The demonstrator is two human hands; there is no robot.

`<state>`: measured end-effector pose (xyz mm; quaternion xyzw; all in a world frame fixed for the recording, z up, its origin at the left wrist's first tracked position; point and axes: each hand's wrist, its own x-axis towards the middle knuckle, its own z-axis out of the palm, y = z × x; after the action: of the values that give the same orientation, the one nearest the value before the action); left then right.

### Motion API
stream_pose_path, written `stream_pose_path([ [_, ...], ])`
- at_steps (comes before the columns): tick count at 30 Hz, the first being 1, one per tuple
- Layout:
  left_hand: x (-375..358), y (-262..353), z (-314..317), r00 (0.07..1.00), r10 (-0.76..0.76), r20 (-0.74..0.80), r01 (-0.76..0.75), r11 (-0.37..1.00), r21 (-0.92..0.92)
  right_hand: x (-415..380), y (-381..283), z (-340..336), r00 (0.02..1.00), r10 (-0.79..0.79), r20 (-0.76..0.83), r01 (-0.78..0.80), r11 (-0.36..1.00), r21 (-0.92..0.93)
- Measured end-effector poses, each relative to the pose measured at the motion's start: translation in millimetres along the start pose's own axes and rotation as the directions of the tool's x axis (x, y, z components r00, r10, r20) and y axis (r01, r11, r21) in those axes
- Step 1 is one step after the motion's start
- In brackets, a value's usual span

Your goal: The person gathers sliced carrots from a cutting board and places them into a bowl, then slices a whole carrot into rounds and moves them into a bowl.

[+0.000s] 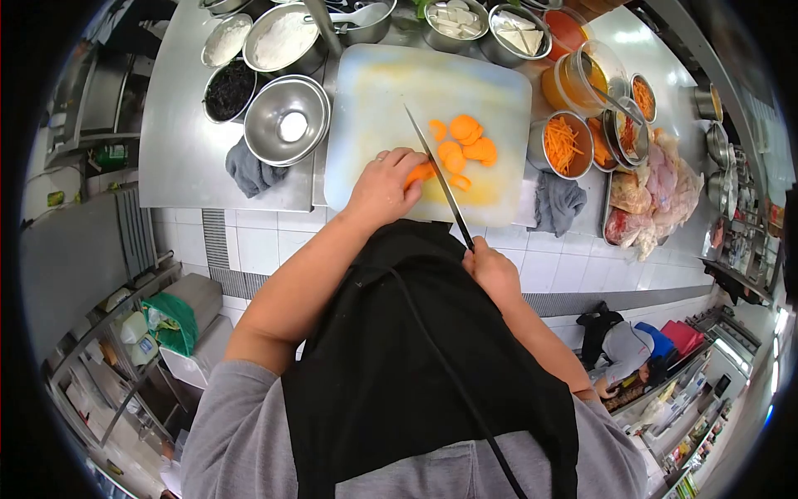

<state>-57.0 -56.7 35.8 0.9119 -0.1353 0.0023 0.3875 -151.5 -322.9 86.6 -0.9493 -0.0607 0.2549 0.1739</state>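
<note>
1. At centre frame, our left hand (386, 185) curls over the carrot (421, 173) on the cutting board (357, 108); our right hand (494, 270) grips the knife (450, 196).
2. Bowls (287, 121) crowd upper left.

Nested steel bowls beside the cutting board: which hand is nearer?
Left hand, holding the carrot on the cutting board, right of the bowls. The right hand, on the knife, is farther right.

the carrot slices (480, 150) are bright orange on a whitish cutting board (374, 125) with yellowish stains. the apron (432, 358) is plain black over a grey shirt (233, 416). the counter (187, 166) is silvery, both cloths (253, 169) (559, 202) are grey, and the floor tiles (256, 249) are white, crossed by dark striped bands.
</note>
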Motion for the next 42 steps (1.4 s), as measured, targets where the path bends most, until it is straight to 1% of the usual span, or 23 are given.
stream_pose_path([
  [2,-0.7,-2.3,2.5,1.0,0.012,-0.017,-0.012,1.0,0.016,4.3,-3.2,-0.4,1.0,-0.007,-0.01,0.008,1.0,0.012],
  [5,0.3,-3.4,3.7,0.998,0.036,-0.046,-0.035,0.999,0.035,17.9,-1.6,5.7,1.0,0.003,0.018,-0.004,1.0,0.025],
  [7,-5.8,-1.8,3.2,0.998,0.04,-0.054,-0.038,0.999,0.037,35.3,-0.7,18.3,0.993,0.03,0.118,-0.034,0.999,0.028],
  [8,-5.6,-1.0,3.0,0.999,0.027,-0.032,-0.026,0.999,0.023,36.5,2.2,23.7,0.993,0.026,0.117,-0.03,0.999,0.026],
  [10,-1.2,-3.9,0.0,1.0,0.006,-0.026,-0.006,1.0,0.019,42.0,2.2,26.8,0.999,0.025,0.04,-0.025,1.0,0.002],
  [14,-0.1,-3.2,1.1,1.0,0.012,0.0,-0.012,1.0,0.028,28.9,1.8,8.1,0.996,0.057,0.067,-0.06,0.997,0.039],
  [16,-1.3,-3.0,1.5,1.0,0.002,0.007,-0.002,1.0,0.028,20.9,2.9,3.4,1.0,0.003,0.03,-0.004,0.999,0.04],
  [21,-0.9,-4.1,1.1,1.0,0.013,-0.018,-0.012,1.0,0.012,11.4,-5.6,-11.0,0.998,0.017,0.066,-0.021,0.998,0.061],
  [24,-0.9,-4.3,1.6,1.0,0.002,-0.003,-0.002,1.0,0.02,11.3,-8.3,-12.2,0.996,0.026,0.081,-0.032,0.997,0.07],
  [26,-0.5,-3.1,1.3,1.0,0.003,-0.007,-0.003,1.0,0.012,13.6,-8.5,-9.1,0.996,0.026,0.089,-0.032,0.997,0.066],
  [28,-0.5,-3.4,-0.3,1.0,0.008,-0.012,-0.008,1.0,0.006,27.4,-6.7,4.4,0.99,0.027,0.135,-0.032,0.999,0.036],
  [30,-0.1,-3.8,0.1,0.999,0.027,-0.023,-0.027,1.0,0.006,40.1,-6.9,20.2,0.991,0.039,0.124,-0.041,0.999,0.013],
  [32,2.6,-6.9,0.5,0.999,0.035,-0.036,-0.034,0.999,0.025,49.1,-3.1,21.8,0.994,0.045,0.101,-0.044,0.999,-0.009],
  [34,0.8,-5.6,3.2,0.999,0.035,-0.032,-0.034,0.999,0.029,39.5,-9.3,2.6,0.996,0.056,0.075,-0.058,0.998,0.027],
  [36,-1.1,-5.7,2.5,0.999,0.037,-0.032,-0.036,0.999,0.03,29.6,-11.9,-7.6,0.995,0.049,0.082,-0.052,0.998,0.026],
  [38,-1.2,-6.0,1.8,0.999,0.033,-0.032,-0.032,0.999,0.028,24.5,-10.8,-8.2,0.995,0.042,0.087,-0.045,0.999,0.029],
  [40,-1.3,-5.0,2.3,0.999,0.032,-0.03,-0.032,0.999,0.023,21.7,-9.3,-6.5,0.999,-0.007,0.052,0.005,0.999,0.036],
  [42,-1.6,-4.7,1.0,0.999,0.029,-0.029,-0.028,0.999,0.019,20.2,-12.9,-9.7,0.997,0.014,0.071,-0.017,0.999,0.039],
])
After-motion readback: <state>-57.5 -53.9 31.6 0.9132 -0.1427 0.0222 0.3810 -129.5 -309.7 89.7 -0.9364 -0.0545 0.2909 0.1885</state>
